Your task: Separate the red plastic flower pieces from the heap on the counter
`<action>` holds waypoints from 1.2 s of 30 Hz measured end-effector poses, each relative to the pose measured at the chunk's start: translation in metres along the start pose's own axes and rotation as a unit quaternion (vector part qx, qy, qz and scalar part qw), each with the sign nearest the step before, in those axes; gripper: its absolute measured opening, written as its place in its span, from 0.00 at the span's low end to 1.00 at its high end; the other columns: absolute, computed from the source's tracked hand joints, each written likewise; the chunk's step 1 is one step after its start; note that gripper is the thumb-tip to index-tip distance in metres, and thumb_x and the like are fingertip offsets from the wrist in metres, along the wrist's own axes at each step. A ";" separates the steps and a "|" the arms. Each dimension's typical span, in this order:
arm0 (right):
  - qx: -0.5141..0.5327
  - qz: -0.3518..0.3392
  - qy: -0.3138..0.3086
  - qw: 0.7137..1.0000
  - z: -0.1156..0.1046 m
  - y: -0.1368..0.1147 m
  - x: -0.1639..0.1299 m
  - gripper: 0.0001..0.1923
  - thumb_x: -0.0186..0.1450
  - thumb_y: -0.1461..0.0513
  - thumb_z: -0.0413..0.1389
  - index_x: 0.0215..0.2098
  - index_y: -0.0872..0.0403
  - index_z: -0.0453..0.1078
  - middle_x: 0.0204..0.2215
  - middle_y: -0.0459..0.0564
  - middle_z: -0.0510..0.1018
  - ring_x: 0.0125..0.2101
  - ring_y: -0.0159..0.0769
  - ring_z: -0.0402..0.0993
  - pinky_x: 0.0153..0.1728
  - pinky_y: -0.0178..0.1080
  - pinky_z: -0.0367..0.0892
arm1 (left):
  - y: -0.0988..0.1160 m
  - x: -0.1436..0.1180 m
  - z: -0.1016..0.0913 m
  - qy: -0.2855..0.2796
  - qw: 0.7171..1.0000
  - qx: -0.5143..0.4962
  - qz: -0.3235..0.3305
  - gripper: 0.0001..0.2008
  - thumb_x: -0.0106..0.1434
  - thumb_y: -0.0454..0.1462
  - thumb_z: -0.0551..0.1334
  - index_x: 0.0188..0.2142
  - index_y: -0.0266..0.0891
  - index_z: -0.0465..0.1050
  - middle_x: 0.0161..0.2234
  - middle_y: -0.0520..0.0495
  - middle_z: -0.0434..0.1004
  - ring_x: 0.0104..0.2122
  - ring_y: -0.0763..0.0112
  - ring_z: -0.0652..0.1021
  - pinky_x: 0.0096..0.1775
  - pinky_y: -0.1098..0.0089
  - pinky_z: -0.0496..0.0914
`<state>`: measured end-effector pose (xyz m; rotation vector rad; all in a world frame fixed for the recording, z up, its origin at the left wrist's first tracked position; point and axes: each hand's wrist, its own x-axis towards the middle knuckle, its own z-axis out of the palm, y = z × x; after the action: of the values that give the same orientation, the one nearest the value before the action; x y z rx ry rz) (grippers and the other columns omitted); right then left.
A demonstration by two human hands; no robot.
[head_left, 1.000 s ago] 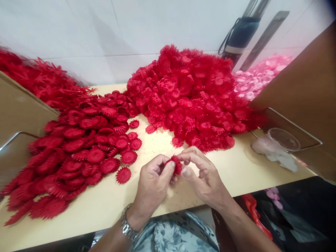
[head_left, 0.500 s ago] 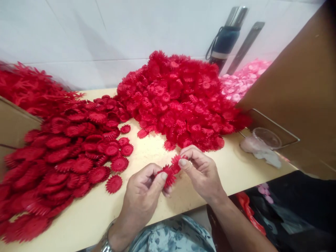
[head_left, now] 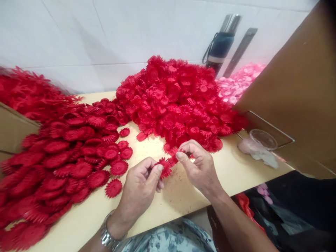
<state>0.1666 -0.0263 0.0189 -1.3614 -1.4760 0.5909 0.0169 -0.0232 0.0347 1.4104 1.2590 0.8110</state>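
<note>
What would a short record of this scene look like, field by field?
Left hand: pinches a red flower piece
Right hand: pinches a smaller red piece beside it
Middle: tall red flower heap
Left: flatter red disc pile
Behind, right: pink pieces
Surface: pale wooden table
Right edge: cardboard box

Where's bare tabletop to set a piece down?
Bare table lies between the right hand and the plastic cup, and along the front edge left of the left hand. Flat red discs and the flower heap crowd elsewhere.
</note>
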 end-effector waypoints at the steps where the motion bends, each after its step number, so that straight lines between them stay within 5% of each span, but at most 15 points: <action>1: -0.009 -0.004 0.000 1.000 -0.002 0.001 0.002 0.07 0.60 0.66 0.51 0.24 0.55 0.62 0.26 0.47 0.68 0.29 0.33 0.66 0.32 0.37 0.61 | 0.000 0.001 -0.003 -0.002 1.000 0.005 0.005 0.11 0.57 0.38 0.56 0.20 0.39 0.62 0.13 0.53 0.69 0.14 0.76 0.69 0.19 0.77 0.63; 6: -0.059 0.017 0.175 0.983 -0.026 0.004 0.020 0.06 0.61 0.63 0.50 0.26 0.54 0.63 0.21 0.43 0.64 0.21 0.29 0.60 0.23 0.34 0.57 | -0.004 0.004 -0.021 0.104 0.994 -0.015 -0.021 0.11 0.56 0.39 0.57 0.20 0.39 0.61 0.12 0.56 0.66 0.13 0.77 0.67 0.13 0.79 0.58; 11: -0.020 0.004 0.022 1.000 -0.029 0.003 0.027 0.08 0.60 0.61 0.53 0.24 0.55 0.64 0.20 0.43 0.65 0.22 0.28 0.61 0.25 0.33 0.58 | 0.002 0.013 -0.027 0.019 0.999 -0.027 -0.015 0.09 0.56 0.39 0.59 0.23 0.37 0.67 0.18 0.52 0.72 0.20 0.74 0.73 0.24 0.76 0.68; 18: 0.195 0.106 -0.067 0.973 -0.023 0.020 0.021 0.09 0.59 0.58 0.55 0.31 0.56 0.66 0.24 0.45 0.69 0.23 0.28 0.63 0.25 0.33 0.60 | 0.003 0.027 -0.020 0.033 0.979 -0.192 -0.058 0.05 0.50 0.34 0.61 0.22 0.36 0.66 0.20 0.54 0.70 0.21 0.73 0.74 0.28 0.70 0.72; 25: 0.168 0.112 -0.061 0.977 -0.016 0.019 0.014 0.10 0.60 0.57 0.54 0.27 0.56 0.65 0.21 0.43 0.66 0.22 0.27 0.61 0.25 0.33 0.59 | 0.001 0.026 -0.011 0.025 0.966 -0.242 -0.090 0.05 0.49 0.30 0.59 0.29 0.36 0.68 0.21 0.53 0.70 0.22 0.72 0.73 0.27 0.70 0.71; 31: 0.118 0.105 -0.061 0.986 -0.012 0.016 0.010 0.13 0.62 0.55 0.51 0.24 0.55 0.61 0.19 0.41 0.62 0.21 0.26 0.57 0.23 0.32 0.55 | 0.003 0.025 -0.003 -0.037 0.939 -0.321 -0.113 0.03 0.52 0.34 0.55 0.26 0.37 0.67 0.18 0.54 0.65 0.20 0.73 0.68 0.22 0.71 0.67; 36: 0.178 0.112 -0.079 0.974 -0.010 0.016 0.007 0.17 0.60 0.52 0.53 0.23 0.55 0.60 0.19 0.42 0.63 0.22 0.27 0.57 0.23 0.32 0.54 | 0.010 0.027 0.014 -0.068 0.984 -0.162 -0.021 0.06 0.52 0.37 0.62 0.29 0.38 0.69 0.19 0.56 0.63 0.18 0.78 0.63 0.20 0.77 0.59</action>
<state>0.1838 -0.0183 0.0116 -1.2230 -1.2693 1.0775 0.0388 0.0001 0.0366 1.1524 0.9977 0.8332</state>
